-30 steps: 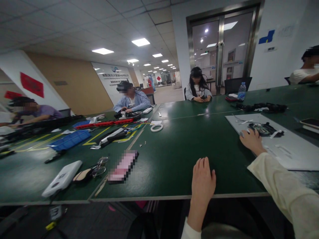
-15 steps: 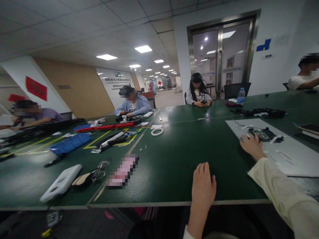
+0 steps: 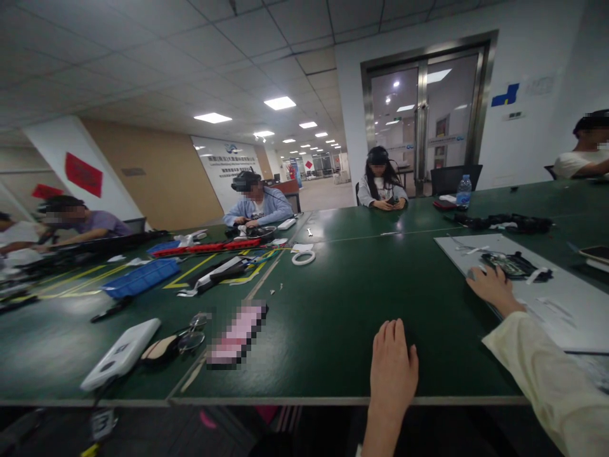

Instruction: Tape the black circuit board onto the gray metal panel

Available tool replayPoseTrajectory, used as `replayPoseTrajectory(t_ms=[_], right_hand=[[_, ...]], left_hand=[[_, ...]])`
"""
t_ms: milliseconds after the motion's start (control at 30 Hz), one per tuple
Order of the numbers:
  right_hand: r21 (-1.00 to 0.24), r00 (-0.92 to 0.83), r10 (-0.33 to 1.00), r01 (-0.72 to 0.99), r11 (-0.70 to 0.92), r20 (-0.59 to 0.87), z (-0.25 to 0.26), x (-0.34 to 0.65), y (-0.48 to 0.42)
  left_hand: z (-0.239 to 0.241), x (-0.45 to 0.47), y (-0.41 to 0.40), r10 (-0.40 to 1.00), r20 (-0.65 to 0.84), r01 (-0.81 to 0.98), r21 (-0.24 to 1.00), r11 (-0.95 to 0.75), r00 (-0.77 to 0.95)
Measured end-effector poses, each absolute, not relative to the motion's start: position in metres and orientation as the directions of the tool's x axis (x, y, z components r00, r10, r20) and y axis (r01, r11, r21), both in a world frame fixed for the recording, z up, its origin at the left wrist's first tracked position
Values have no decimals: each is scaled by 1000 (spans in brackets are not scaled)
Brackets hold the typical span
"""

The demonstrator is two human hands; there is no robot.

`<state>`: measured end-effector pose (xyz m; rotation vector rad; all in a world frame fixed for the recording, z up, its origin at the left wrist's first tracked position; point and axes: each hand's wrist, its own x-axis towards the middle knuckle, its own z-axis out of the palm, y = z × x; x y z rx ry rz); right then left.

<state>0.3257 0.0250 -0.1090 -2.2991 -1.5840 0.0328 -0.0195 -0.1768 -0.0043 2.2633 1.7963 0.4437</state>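
Note:
My left hand (image 3: 392, 363) lies flat, palm down, on the green table (image 3: 342, 298) near its front edge and holds nothing. My right hand (image 3: 492, 287), in a cream sleeve, reaches onto the near corner of a grey mat (image 3: 561, 298). Its fingers rest on the mat just short of a black circuit board with cables (image 3: 511, 264). Whether the fingers grip a small part under them is hidden.
A pink phone (image 3: 236, 332), glasses (image 3: 190, 330) and a white box (image 3: 121, 352) lie at the near left. A blue tray (image 3: 140, 277), a tape roll (image 3: 303, 257) and a water bottle (image 3: 462, 190) stand farther off. Several other people sit around the table.
The view has tipped slightly upward and to the left, so everything sits lower in frame. Both hands stay where they were on the table and the mat.

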Motion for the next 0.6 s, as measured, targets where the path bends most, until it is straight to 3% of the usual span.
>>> replayPoseTrajectory(t_ms=[600], right_hand=[[-317,395,898,891,-324,193,-117,332,27]], left_hand=[[3,-20,-180,981,46,915,356,-192,188]])
